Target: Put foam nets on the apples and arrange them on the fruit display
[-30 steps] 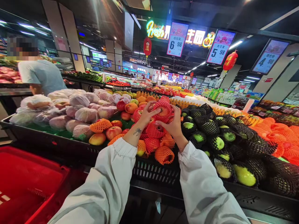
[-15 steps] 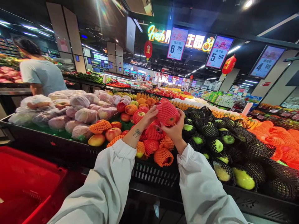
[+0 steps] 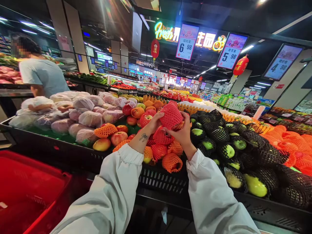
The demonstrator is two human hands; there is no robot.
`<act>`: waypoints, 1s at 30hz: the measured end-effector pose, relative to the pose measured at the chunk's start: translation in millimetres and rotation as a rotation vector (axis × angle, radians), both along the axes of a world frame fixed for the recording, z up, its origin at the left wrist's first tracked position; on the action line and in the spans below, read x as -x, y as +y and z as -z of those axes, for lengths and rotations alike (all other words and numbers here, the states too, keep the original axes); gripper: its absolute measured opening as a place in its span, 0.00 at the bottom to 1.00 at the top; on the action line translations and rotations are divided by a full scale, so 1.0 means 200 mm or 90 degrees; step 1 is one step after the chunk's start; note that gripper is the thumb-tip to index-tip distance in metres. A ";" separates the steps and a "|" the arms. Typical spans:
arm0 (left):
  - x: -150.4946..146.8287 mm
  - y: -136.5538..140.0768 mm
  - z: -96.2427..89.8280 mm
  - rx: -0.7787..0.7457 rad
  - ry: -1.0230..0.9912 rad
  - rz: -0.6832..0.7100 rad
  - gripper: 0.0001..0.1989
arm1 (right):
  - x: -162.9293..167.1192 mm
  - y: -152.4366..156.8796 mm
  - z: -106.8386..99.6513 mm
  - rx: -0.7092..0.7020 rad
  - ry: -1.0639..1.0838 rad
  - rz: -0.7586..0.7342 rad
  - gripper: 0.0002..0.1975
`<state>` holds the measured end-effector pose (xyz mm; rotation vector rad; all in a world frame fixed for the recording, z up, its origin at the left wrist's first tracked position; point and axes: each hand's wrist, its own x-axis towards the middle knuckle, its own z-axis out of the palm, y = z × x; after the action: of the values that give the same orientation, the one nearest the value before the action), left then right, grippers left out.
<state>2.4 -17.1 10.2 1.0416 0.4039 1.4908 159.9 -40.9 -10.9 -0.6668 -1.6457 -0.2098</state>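
A red basket (image 3: 29, 191) sits at the lower left. The black crate (image 3: 161, 180) holds netted apples (image 3: 159, 151). Above it, left hand (image 3: 152, 125) and right hand (image 3: 181, 131) together grasp one red-netted apple (image 3: 170, 116). Green apples (image 3: 226, 150) in black nets lie at the right.

Open air is found above the fruit pile, where the left hand (image 3: 153, 123) and right hand (image 3: 181, 131) are raised. Passage below is blocked by netted apples (image 3: 159, 143), rightward by black-netted green fruit (image 3: 226, 148), leftward by bagged produce (image 3: 80, 115). The near side is bounded by the black crate rim (image 3: 161, 182) and a red basket (image 3: 29, 188).
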 end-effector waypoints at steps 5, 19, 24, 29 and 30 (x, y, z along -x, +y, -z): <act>0.01 0.03 -0.03 0.028 -0.066 -0.068 0.10 | 0.01 0.02 0.00 0.051 0.028 -0.003 0.46; 0.22 -0.01 -0.06 0.124 0.557 -0.804 0.43 | 0.03 0.00 -0.01 0.095 0.056 -0.011 0.39; 0.30 0.03 -0.02 0.228 0.618 -0.833 0.44 | 0.02 -0.01 -0.01 0.095 0.038 -0.007 0.37; 0.35 0.07 0.00 0.273 0.607 -0.818 0.46 | 0.02 0.00 -0.01 0.088 0.041 -0.013 0.36; 0.35 0.07 0.00 0.273 0.597 -0.817 0.46 | 0.02 0.00 0.00 0.088 0.045 -0.015 0.36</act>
<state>-66.6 -3.4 10.7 1.0946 2.2716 1.6950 156.8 -40.1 -10.0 -0.7513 -1.6088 -0.0546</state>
